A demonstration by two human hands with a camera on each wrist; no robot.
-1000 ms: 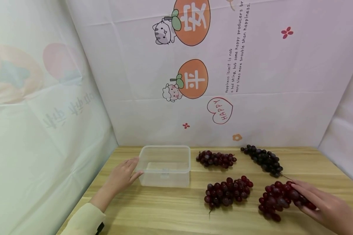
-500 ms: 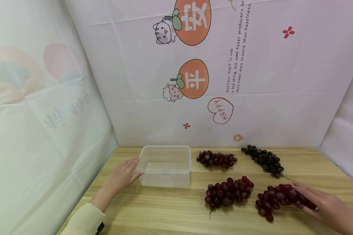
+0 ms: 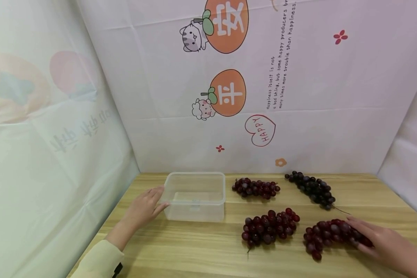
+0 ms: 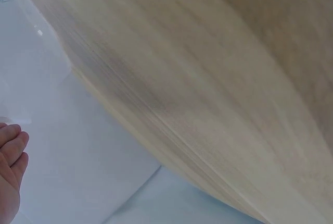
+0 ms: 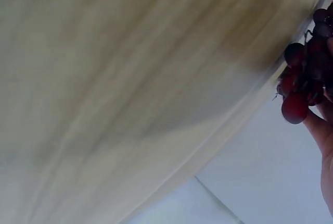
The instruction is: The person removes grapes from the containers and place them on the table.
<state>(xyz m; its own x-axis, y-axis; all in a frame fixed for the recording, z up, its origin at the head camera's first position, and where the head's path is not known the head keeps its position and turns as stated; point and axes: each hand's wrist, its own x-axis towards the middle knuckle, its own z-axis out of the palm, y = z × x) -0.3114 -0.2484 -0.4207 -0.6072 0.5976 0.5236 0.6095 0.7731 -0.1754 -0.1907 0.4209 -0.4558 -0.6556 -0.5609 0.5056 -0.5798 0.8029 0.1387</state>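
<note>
My left hand rests against the left side of a clear plastic box, fingers fairly straight at its rim. In the left wrist view only part of that hand shows at the left edge. At the right front, my right hand grips the right end of a bunch of dark red grapes, thumb on the near side and fingers over the top. The right wrist view catches some of these grapes at its right edge, with the thumb beneath them; the rest is cut off.
A second bunch of red grapes lies left of the held one. Behind it is a smaller dark red bunch, and at the back right a black bunch. A patterned white cloth stands behind the wooden table.
The bunch in my right hand has turned and settled lower, its loose left end shifting slightly. My left hand and the box have stayed in place.
</note>
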